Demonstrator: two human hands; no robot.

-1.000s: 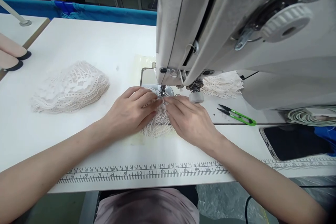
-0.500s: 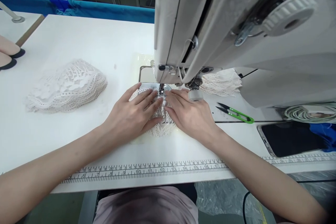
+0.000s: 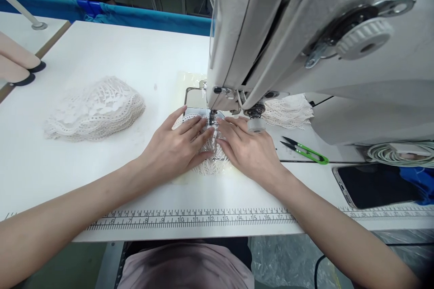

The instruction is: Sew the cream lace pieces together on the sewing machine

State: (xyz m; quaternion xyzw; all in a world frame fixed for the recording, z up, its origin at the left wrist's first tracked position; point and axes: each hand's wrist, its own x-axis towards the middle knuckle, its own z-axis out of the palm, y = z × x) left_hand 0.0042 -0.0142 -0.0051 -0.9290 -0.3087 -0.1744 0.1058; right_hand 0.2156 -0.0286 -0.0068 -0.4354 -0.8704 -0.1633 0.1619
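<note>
One lace piece point(image 3: 208, 169), under the presser foot point(image 3: 212, 118). Left hand point(image 3: 172, 146) flat on it, fingers spread; right hand point(image 3: 251, 149) likewise opposite, neither visibly gripping. Risk: uneven hand pressure could skew or pucker the openwork. Fingertips near the foot; a slip could nick one. Green snips point(image 3: 307, 149) well apart, right.

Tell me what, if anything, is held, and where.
No grip shows; left hand and right hand rest atop opposite sides of the white openwork lace between them.
</note>
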